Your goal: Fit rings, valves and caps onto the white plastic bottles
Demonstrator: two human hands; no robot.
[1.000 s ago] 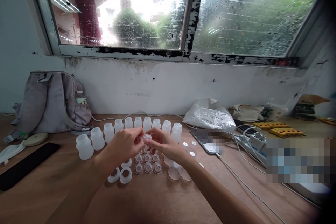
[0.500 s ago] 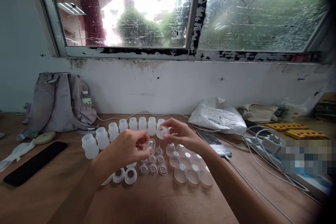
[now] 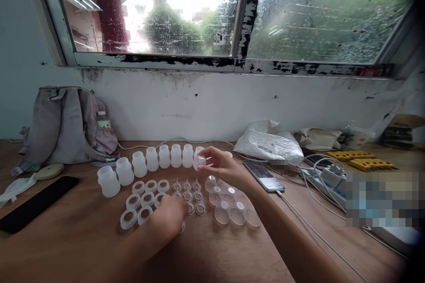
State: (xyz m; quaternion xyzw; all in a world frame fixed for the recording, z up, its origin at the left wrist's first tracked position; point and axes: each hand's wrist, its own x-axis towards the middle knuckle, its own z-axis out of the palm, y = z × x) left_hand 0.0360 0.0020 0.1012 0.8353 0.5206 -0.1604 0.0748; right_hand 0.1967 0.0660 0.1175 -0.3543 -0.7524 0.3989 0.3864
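Note:
Frosted white bottles (image 3: 164,156) stand in a curved row at the back of the table. My right hand (image 3: 221,166) pinches a small clear piece (image 3: 201,160) in front of the row's right end. My left hand (image 3: 171,214) is lowered over the table between the white rings (image 3: 133,201) and the clear nipple-shaped pieces (image 3: 187,196); its fingertips are hidden, and so is anything in them. Clear domed caps (image 3: 237,216) lie grouped on the right, below my right forearm.
A grey backpack (image 3: 66,126) and a black slab (image 3: 38,203) lie on the left. On the right are a phone (image 3: 264,176), a silver bag (image 3: 268,143), white cables, a power strip and yellow parts (image 3: 361,159).
My left hand has moved down and away from my right hand, onto the table pieces. My right hand has turned slightly, still with a clear piece. The view has shifted slightly.

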